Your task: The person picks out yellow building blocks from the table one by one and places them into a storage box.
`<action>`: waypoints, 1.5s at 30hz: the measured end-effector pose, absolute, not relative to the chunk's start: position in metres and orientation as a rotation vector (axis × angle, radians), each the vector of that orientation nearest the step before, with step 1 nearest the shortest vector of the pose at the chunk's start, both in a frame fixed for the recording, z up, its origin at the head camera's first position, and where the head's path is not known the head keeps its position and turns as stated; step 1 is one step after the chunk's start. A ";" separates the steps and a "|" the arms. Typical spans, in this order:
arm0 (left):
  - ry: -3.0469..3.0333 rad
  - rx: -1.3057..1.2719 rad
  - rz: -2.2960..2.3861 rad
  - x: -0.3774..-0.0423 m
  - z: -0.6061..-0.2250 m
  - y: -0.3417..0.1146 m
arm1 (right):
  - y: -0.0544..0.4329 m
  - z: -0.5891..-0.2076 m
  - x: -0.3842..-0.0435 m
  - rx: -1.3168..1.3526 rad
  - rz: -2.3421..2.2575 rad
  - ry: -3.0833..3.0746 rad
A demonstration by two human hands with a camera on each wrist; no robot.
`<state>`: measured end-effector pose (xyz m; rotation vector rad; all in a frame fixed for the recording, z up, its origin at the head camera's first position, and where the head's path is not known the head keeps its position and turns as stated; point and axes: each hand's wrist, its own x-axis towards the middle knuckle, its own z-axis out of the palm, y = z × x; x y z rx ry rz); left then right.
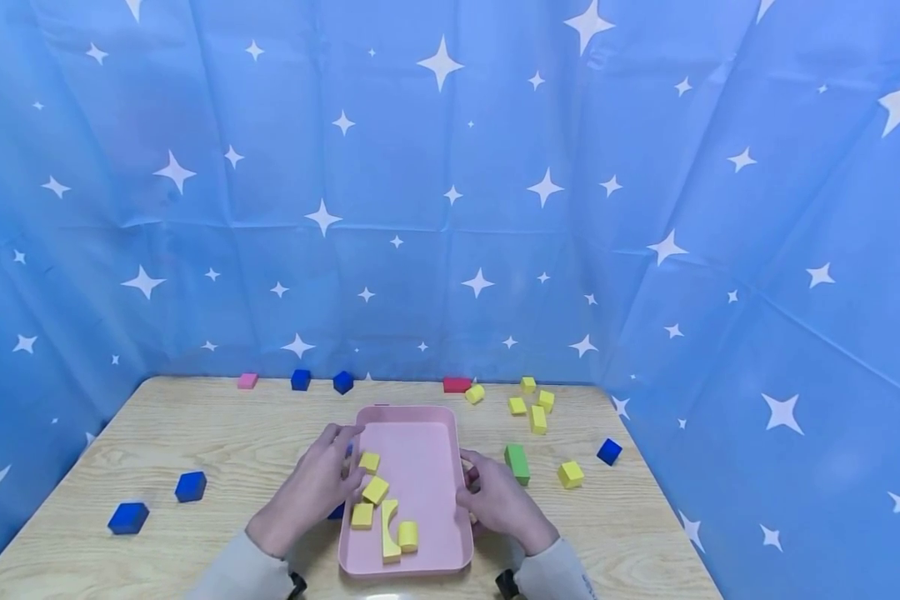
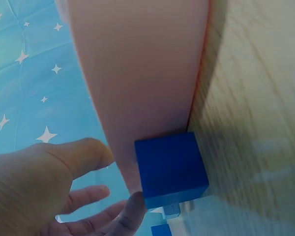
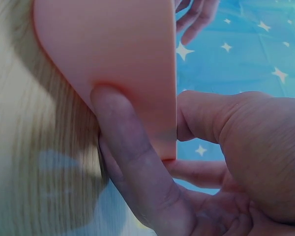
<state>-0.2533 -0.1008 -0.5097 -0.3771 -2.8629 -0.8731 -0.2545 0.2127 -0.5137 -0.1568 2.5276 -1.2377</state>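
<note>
A pink tray (image 1: 423, 454) lies between the hands, holding several yellow blocks along its left side, among them an arch block (image 1: 388, 537) and a cylinder (image 1: 408, 536). My right hand (image 1: 498, 500) grips the tray's right wall, thumb over the rim and fingers against the outside, as the right wrist view shows. At the left rim, my left hand (image 1: 318, 479) has its fingers spread and loosely bent, thumb and a fingertip at the edge. Just below those fingers, a blue block (image 2: 172, 169) stands against the tray's outer left wall, mostly hidden in the head view.
Right of the tray are a green block (image 1: 517, 463), a yellow cube (image 1: 571, 475) and a blue cube (image 1: 609, 452). Several yellow blocks and a red block (image 1: 457, 385) lie at the back. Blue blocks (image 1: 191, 487) and a pink block (image 1: 247, 381) are on the left.
</note>
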 end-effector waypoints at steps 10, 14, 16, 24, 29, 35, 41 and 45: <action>-2.903 -0.278 -0.961 -0.258 -0.516 -0.099 | 0.213 -0.512 -0.256 -0.158 -1.223 2.546; -2.910 -0.280 -0.936 -0.257 -0.522 -0.099 | 0.212 -0.512 -0.255 -0.148 -1.225 2.534; -2.904 -0.285 -0.934 -0.257 -0.524 -0.099 | 0.213 -0.513 -0.255 -0.148 -1.227 2.533; -2.902 -0.277 -0.941 -0.258 -0.525 -0.100 | 0.214 -0.516 -0.255 -0.195 -1.216 2.556; -2.906 -0.276 -0.962 -0.257 -0.524 -0.101 | 0.215 -0.513 -0.255 -0.210 -1.190 2.579; -2.902 -0.271 -1.000 -0.255 -0.524 -0.102 | 0.220 -0.503 -0.253 -0.188 -1.251 2.553; -2.896 -0.267 -1.005 -0.255 -0.525 -0.102 | 0.233 -0.489 -0.250 -0.194 -1.290 2.664; -2.901 -0.258 -1.001 -0.256 -0.525 -0.101 | 0.241 -0.478 -0.250 -0.150 -1.302 2.783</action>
